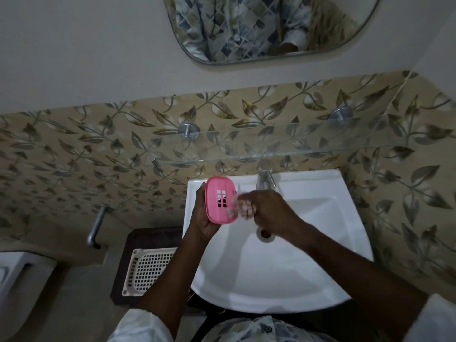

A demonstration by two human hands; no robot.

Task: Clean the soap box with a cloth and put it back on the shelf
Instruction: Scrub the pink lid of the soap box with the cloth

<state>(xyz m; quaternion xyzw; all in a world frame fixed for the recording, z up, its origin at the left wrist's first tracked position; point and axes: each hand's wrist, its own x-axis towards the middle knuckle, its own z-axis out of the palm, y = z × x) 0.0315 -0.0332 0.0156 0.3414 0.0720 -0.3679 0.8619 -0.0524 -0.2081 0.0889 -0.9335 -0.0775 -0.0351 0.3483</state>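
A pink soap box with a slotted panel is held upright over the left rim of the white sink. My left hand grips it from behind and below. My right hand is closed around a small bunched cloth, blurred by motion, that touches the box's right edge. The glass shelf runs along the wall above the sink, with nothing visible on it.
A chrome tap stands at the sink's back, the drain below my right wrist. A white perforated basket sits on a dark stand to the left. A metal pipe juts from the tiled wall. A mirror hangs above.
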